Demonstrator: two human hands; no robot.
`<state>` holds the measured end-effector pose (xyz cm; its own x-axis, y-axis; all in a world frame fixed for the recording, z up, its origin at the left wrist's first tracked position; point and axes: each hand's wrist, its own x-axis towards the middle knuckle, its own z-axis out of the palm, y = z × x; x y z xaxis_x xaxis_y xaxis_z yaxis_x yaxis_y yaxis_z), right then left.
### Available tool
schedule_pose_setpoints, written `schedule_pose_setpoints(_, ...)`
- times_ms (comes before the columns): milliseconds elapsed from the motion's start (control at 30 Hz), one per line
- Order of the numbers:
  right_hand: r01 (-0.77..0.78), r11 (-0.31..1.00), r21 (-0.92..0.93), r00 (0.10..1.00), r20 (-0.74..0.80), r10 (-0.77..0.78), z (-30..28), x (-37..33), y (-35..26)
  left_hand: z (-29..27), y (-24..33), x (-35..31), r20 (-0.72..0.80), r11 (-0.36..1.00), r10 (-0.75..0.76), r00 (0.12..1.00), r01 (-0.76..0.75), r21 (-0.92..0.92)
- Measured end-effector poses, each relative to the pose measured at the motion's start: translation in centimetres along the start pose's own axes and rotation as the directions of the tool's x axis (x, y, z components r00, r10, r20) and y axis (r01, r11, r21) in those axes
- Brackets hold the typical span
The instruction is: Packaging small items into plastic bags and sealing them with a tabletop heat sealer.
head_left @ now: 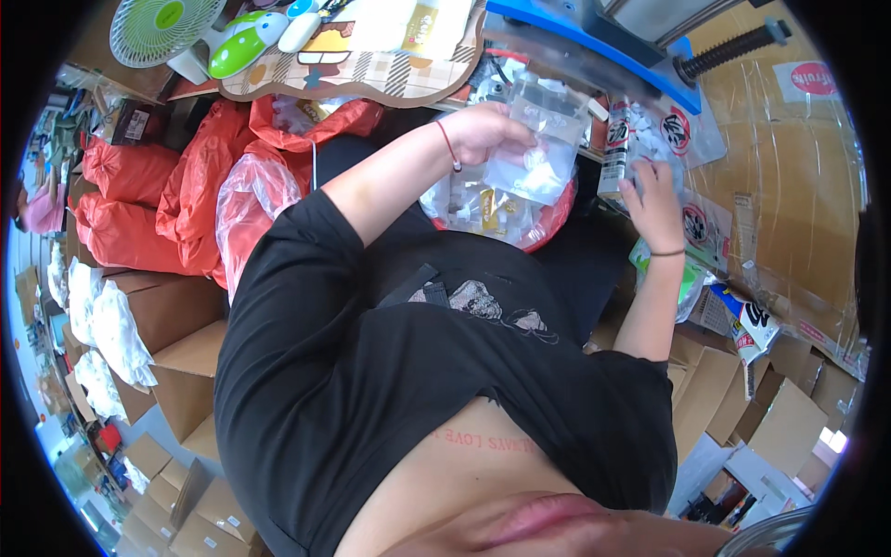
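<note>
My left hand (484, 135) is closed on the edge of a clear plastic bag (543, 153), which has something whitish in its lower part. That bag hangs over a red-rimmed basin (559, 215) in my lap, where several small clear packets with white and gold contents lie. Out to the right, my right hand (657, 209) has its thumb and fingers apart at a heap of small white pieces (647, 139). What holds these pieces looks like clear plastic, beside a white printed carton (614, 153). The fingertips partly hide the pieces they touch.
A blue-edged machine (594, 37) with a dark spring rod (733, 51) stands above both hands. A patterned mat (371, 79) and a small fan (167, 28) are at the far left. Red bags (200, 176) pile up at left; a large cardboard box (789, 158) stands right.
</note>
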<state>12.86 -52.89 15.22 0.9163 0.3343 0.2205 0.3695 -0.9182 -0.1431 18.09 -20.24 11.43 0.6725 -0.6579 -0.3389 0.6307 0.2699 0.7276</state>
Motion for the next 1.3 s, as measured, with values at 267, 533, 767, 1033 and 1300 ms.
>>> schedule_pose_setpoints(267,-0.020,0.939,0.343,0.988,0.150,-0.033,-1.5,-1.8,0.4,-7.0,4.4,-0.4,-0.226,0.240,0.898,0.378,0.010,0.971)
schedule_pose_setpoints(533,-0.214,0.905,0.367,0.959,-0.097,0.266,-0.5,-2.2,2.6,-9.7,2.2,-7.3,0.270,-0.498,0.710,0.650,0.193,0.845)
schedule_pose_setpoints(767,0.129,0.866,0.483,0.986,-0.158,-0.059,-0.3,2.7,-5.2,-7.2,-0.2,-6.5,-0.185,0.516,0.633,0.752,-0.232,0.825)
schedule_pose_setpoints(1033,0.131,0.712,0.690,0.979,-0.201,0.015,-0.4,7.5,-10.0,0.7,-2.7,-5.0,-0.056,0.631,0.396,0.917,-0.227,0.742)
schedule_pose_setpoints(1300,0.069,0.760,0.646,0.982,0.090,-0.165,-2.8,5.3,-7.7,3.1,-4.6,-4.3,0.022,0.927,0.092,0.996,-0.093,0.364)
